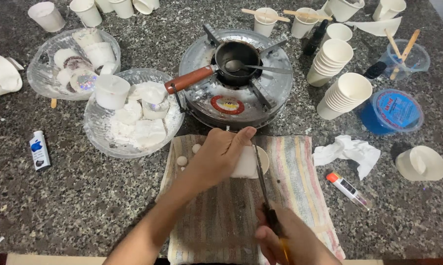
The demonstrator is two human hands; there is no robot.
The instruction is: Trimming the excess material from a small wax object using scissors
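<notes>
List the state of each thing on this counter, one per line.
left hand: gripping the white cup, which lies on its side on the striped towel
right hand: holding scissors, blades at the cup
small pan: on the burner, spoon inside
cup stacks: nested, tipped over
blue tub: lid on
tissue: crumpled
</notes>
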